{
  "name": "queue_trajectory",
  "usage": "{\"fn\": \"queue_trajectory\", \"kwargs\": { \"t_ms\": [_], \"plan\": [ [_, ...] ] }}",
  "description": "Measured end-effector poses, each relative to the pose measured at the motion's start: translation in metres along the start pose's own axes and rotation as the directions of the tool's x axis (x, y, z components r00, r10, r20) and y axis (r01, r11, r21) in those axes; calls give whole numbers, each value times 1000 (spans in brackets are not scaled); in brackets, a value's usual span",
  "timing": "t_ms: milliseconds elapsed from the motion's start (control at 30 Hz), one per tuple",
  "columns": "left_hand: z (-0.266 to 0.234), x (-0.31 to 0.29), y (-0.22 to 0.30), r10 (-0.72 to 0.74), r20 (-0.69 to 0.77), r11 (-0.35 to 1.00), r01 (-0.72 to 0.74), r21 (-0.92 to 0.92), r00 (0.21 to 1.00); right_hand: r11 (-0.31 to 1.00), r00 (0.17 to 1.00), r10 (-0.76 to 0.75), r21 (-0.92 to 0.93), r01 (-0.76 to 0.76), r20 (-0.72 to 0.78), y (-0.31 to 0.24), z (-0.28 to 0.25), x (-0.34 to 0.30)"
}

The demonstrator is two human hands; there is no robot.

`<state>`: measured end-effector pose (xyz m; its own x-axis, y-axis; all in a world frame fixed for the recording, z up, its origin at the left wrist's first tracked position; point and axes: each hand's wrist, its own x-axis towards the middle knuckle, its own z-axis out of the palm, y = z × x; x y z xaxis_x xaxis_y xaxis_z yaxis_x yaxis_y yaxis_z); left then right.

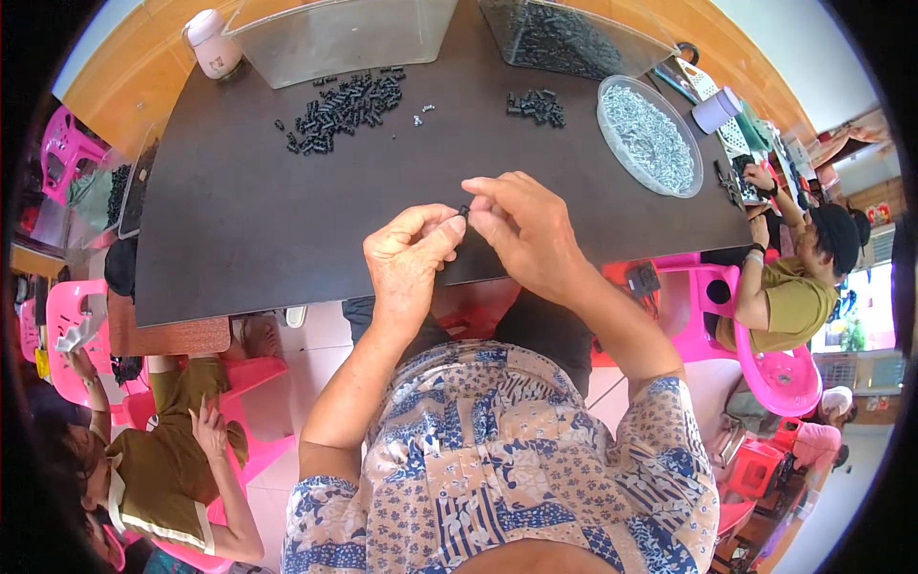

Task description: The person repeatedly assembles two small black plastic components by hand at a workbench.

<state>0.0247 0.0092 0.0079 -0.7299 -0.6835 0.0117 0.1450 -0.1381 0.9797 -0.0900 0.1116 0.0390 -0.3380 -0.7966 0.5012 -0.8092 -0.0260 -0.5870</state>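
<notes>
Over the near edge of the dark table, my left hand (409, 251) pinches a small black plastic part (464, 210) between thumb and fingertips. Right beside it, my right hand (526, 225) has its thumb and fingers drawn together at the part; whatever they hold is too small to make out. Farther off to the left lies a loose heap of similar black parts (349, 110), with a few tiny silver pieces (422, 117) by it. A smaller group of black parts (536, 108) sits right of centre. Small silver screws (650, 139) fill a round clear tray.
Two clear bins stand at the far edge, the left bin (344, 43) and the right bin (564, 43) with black parts inside. A pink bottle (212, 46) and a purple-white spool (715, 111) flank them. Seated people in olive shirts (798, 297) are on both sides.
</notes>
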Motion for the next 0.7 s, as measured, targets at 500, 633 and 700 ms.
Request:
{"fn": "queue_trajectory", "kwargs": {
  "t_ms": [500,633,700],
  "plan": [
    [-2,3,2,-30,70,963,47,-267,997,881,910,-402,-314,355,-99,7,15,-1],
    [-9,1,1,-121,118,958,147,-248,986,896,921,-377,-293,335,-99,13,16,-1],
    [-11,0,1,-117,114,973,137,-186,987,908,930,-357,-266,322,-92,14,17,0]
  ]
}}
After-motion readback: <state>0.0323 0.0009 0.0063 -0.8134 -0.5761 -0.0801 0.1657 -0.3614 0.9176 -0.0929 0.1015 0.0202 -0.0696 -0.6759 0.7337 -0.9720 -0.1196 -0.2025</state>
